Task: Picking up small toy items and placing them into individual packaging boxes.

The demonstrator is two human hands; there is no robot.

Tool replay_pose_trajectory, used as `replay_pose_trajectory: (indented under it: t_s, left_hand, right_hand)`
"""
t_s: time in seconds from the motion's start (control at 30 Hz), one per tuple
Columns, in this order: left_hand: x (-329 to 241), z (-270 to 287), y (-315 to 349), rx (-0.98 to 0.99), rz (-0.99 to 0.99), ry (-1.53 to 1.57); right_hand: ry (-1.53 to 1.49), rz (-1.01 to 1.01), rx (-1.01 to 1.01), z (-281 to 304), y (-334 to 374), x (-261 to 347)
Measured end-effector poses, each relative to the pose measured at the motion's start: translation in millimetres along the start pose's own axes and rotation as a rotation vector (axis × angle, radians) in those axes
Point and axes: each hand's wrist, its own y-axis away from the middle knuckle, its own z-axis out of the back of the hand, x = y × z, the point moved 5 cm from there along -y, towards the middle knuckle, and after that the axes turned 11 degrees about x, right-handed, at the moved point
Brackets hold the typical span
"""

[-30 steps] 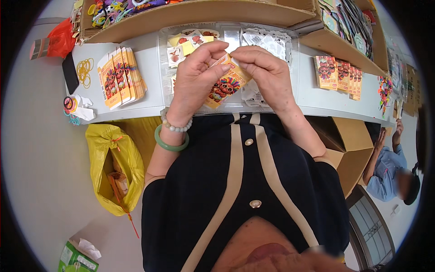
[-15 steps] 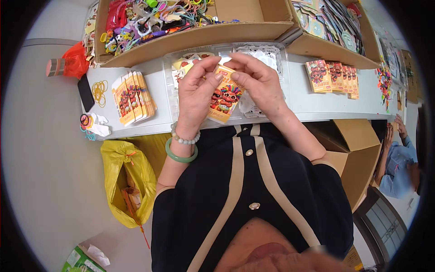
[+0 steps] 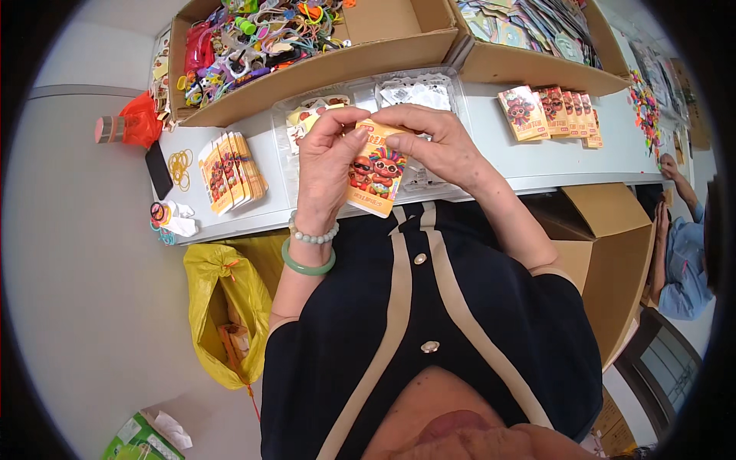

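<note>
Both my hands are over the near edge of the table, holding a yellow-orange card packet (image 3: 376,182) printed with cartoon figures. My left hand (image 3: 325,159) pinches its upper left side between thumb and fingers. On the upper right, my right hand (image 3: 441,147) grips the packet with its thumb on the front and its fingers along the top edge. What lies behind the packet is hidden. Beneath and beyond my hands sits a clear plastic tray (image 3: 281,156) with white plastic-wrapped pieces (image 3: 415,92) and yellow printed cards (image 3: 300,123).
A fanned stack of similar packets (image 3: 231,175) lies left; more packets (image 3: 524,113) lie right. Behind stand cardboard boxes of colourful trinkets (image 3: 268,38) and cards (image 3: 529,31). Rubber bands (image 3: 180,169) and a phone (image 3: 159,170) lie left. A yellow bag (image 3: 222,322) hangs below. A co-worker (image 3: 685,261) is far right.
My right fingers have come down onto the packet's top edge. The packet sits slightly lower and shows more of its front. The whole view has shifted a little.
</note>
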Motion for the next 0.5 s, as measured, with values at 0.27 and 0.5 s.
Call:
replay_pose_trajectory:
  t_s: [0.27, 0.5]
  left_hand:
    - [3.1, -11.6, -1.6, 0.036, 0.015, 0.178]
    - [8.3, 4.5, -15.7, -0.092, 0.024, 0.266]
  right_hand:
    - [0.244, 0.212, 0.061, 8.7, 2.5, 11.2]
    - [1.011, 0.551, -0.112, 6.6, 20.1, 41.9]
